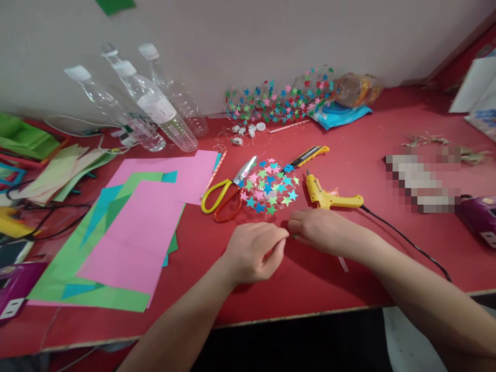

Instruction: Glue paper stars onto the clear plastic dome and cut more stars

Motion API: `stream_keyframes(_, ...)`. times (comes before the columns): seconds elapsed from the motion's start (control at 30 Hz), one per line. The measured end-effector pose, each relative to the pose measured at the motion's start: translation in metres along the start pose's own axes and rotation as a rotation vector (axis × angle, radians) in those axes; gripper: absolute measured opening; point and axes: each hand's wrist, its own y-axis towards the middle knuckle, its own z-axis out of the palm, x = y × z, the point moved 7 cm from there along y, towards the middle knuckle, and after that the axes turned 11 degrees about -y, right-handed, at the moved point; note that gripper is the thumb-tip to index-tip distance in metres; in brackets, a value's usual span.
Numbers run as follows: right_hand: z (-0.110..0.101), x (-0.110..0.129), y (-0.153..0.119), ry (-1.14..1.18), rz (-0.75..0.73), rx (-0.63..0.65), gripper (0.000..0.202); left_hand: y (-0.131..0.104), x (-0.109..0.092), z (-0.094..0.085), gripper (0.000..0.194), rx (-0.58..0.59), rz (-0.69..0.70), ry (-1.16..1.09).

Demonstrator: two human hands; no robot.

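My left hand [256, 252] is closed over the red table, thumb and forefinger pressed together; whatever lies between them is hidden. Just beside it, my right hand [315, 227] has its fingers curled downward, and a tiny green bit [294, 236] shows at the fingertips. Beyond both hands is a clear, rounded piece covered in coloured stars [268, 187]. Scissors [225, 195] with one yellow and one red handle lie left of it. Behind my right hand rests a yellow glue gun [329, 197]. A yellow utility knife [310, 155] lies farther back.
Coloured paper sheets [132, 237] cover the left side. Several clear plastic bottles [166, 119] stand by the wall. Star-covered bottles [279, 101] lie at the back near a blue packet [341, 114]. The glue gun's black cord [403, 238] runs right, toward a purple box [478, 219].
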Motion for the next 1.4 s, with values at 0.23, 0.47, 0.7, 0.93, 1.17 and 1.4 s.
stream_keyframes(0.23,0.002,-0.003,0.001,-0.026,0.011,-0.036,0.011,-0.006,0.015,0.035,0.033,0.325,-0.098,0.138)
stream_keyframes(0.47,0.007,0.0,0.0,-0.01,0.011,0.028,0.016,-0.014,0.041,0.05,0.024,0.537,-0.401,0.245)
stream_keyframes(0.7,0.007,-0.001,0.0,-0.014,0.008,0.012,0.016,-0.014,0.047,0.047,0.022,0.573,-0.581,0.219)
stream_keyframes(0.93,-0.001,-0.003,-0.007,-0.135,0.012,-0.022,0.009,-0.017,0.048,0.049,0.022,0.607,-0.601,0.2)
stream_keyframes(1.17,0.003,0.026,-0.008,-0.424,-0.017,-0.077,0.017,-0.016,0.049,0.048,0.023,0.593,-0.634,0.212)
stream_keyframes(1.4,0.008,0.025,-0.008,-0.406,-0.036,-0.079,0.016,-0.018,0.052,0.048,0.024,0.561,-0.627,0.207)
